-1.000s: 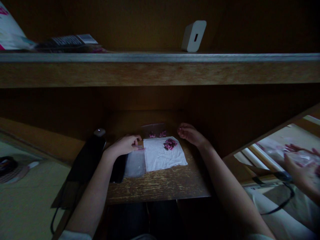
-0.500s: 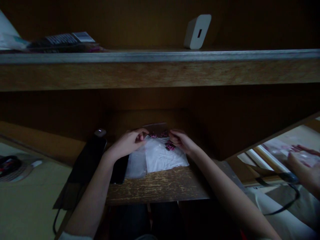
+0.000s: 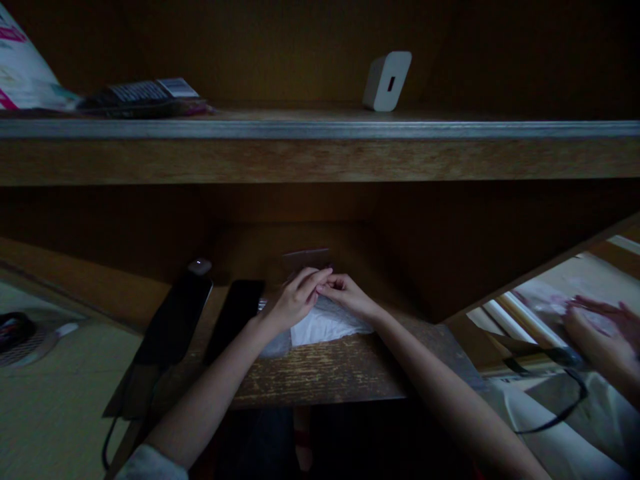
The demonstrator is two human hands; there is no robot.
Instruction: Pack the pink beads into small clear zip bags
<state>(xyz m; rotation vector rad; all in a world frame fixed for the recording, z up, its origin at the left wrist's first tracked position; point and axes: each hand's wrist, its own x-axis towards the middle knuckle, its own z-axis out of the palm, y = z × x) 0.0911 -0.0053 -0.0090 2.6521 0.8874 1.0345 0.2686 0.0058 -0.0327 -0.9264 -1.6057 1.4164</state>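
My left hand (image 3: 296,301) and my right hand (image 3: 350,297) meet above a crumpled white sheet (image 3: 327,325) on the worn wooden board. Both have fingertips pinched together, touching each other. Whatever lies between the fingers is hidden. Just behind them rests a clear plastic bag (image 3: 306,256), its top edge showing. Another translucent bag (image 3: 276,347) lies partly under my left wrist, left of the sheet. No pink beads can be made out from this angle.
Left of my hands lie a dark flat object (image 3: 235,310) and a black slab (image 3: 175,323) with a cable. The shelf above holds a white charger (image 3: 387,81) and a dark packet (image 3: 135,98). At right, another person's hands (image 3: 600,333) hold clear plastic.
My left hand has moved right and met my right hand over the white sheet. The pink beads seen beside my right hand are now out of sight. The view has shifted slightly.
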